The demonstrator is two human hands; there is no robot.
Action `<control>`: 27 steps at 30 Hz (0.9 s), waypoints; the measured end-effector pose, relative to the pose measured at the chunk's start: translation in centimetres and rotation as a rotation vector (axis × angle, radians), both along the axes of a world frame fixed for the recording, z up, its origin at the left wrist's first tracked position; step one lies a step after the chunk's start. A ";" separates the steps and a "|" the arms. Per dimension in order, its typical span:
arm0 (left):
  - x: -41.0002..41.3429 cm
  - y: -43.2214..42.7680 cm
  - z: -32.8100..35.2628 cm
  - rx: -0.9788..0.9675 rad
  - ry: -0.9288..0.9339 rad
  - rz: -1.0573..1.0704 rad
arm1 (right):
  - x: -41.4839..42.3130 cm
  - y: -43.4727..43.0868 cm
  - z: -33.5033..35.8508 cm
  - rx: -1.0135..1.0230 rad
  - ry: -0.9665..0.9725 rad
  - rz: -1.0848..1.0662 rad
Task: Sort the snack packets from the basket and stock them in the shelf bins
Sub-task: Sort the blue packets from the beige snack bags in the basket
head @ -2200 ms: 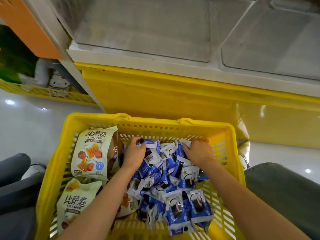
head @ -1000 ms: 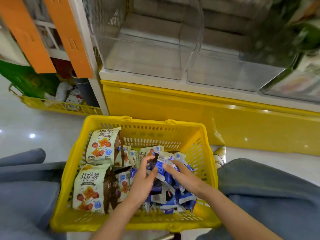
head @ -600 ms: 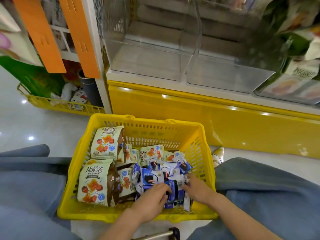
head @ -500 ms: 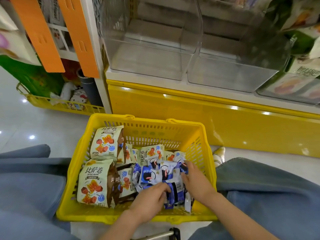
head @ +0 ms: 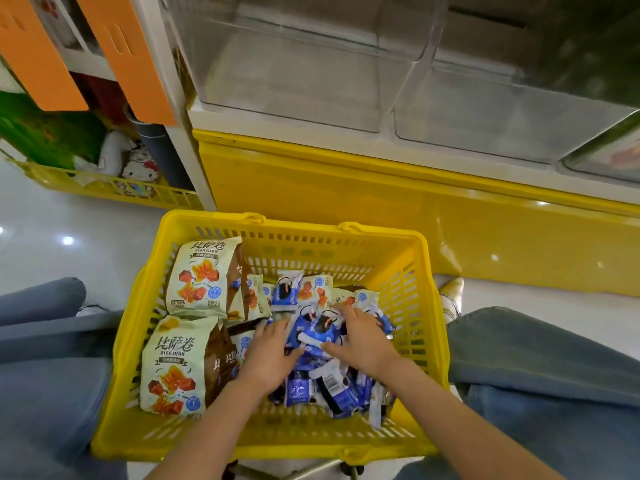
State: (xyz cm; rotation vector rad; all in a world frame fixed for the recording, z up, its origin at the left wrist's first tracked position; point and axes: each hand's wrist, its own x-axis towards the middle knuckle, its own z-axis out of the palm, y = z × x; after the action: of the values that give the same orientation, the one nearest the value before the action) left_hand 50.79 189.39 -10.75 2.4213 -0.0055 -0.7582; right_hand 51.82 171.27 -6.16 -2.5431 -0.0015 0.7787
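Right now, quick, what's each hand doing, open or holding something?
Left hand: open, fingers pressing on the blue packets in the basket.
Right hand: open, spread flat over the same packets.

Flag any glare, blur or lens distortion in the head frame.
Head view: light glare spots on the glossy floor and yellow shelf base; wide-angle bowing of its edge; clear bins hazy with reflections; left hand, right hand and blue packets slightly soft; Bisajuan bags legible.
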 end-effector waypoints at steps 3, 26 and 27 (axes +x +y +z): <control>0.7 -0.1 0.0 -0.024 -0.049 0.043 | 0.1 0.0 1.0 0.087 -0.036 -0.082; 10.4 -3.3 0.0 -0.220 -0.029 0.019 | 7.5 -4.1 -1.9 -0.068 0.036 -0.195; 11.3 -3.8 -0.4 -0.208 0.021 -0.008 | 8.1 -4.0 -2.8 -0.064 0.072 -0.214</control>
State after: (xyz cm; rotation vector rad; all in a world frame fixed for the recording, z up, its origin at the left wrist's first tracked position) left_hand 62.05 185.54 -11.13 2.2174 -0.0812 -0.7479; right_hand 59.96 167.27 -8.93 -2.5200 0.3189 0.7951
